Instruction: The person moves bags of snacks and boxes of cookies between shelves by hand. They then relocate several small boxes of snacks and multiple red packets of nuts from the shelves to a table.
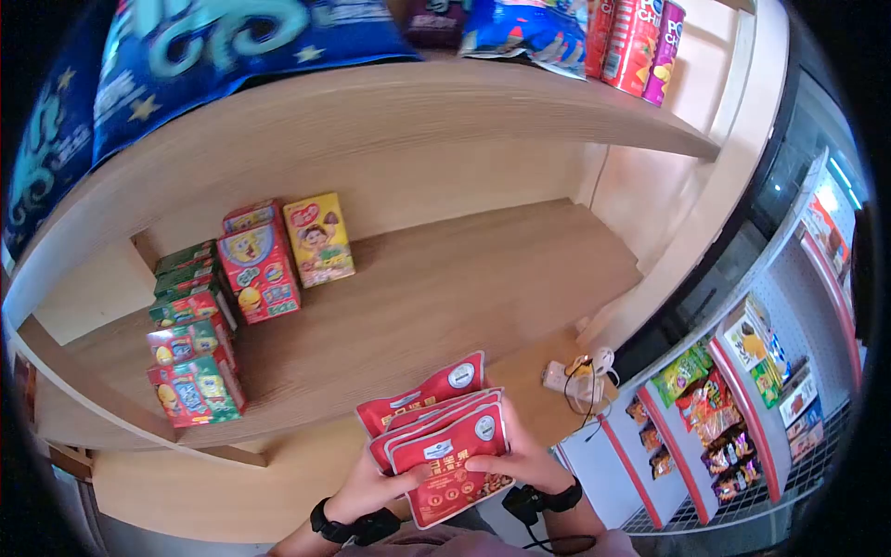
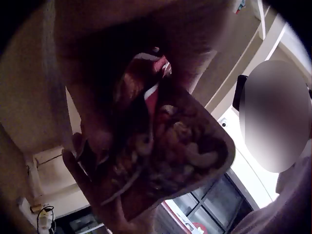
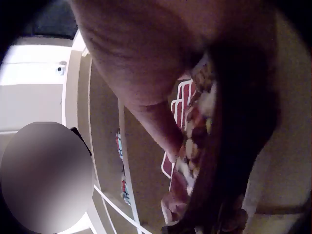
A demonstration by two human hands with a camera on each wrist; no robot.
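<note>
Several red packets (image 1: 445, 464) with white round labels are held as an overlapping stack in front of the body in the head view. The left hand (image 1: 367, 487) grips their left side, thumb across the front packet. At the right side the right hand (image 1: 529, 455) pinches them, its thumb also on the front. Nuts show on a packet (image 2: 185, 151) in the left wrist view, where the left hand (image 2: 97, 131) is dark. In the right wrist view the right hand (image 3: 141, 73) lies against a packet's nut-printed face (image 3: 195, 141). The fingers behind the stack are mostly hidden.
A wooden shelf (image 1: 445, 278) holds small red, green and yellow boxes (image 1: 260, 269) at its left. Above, another shelf (image 1: 445, 102) carries blue bags and tubes (image 1: 631, 46). A cable and white device (image 1: 594, 371) lie at the right, near a snack rack (image 1: 724, 399).
</note>
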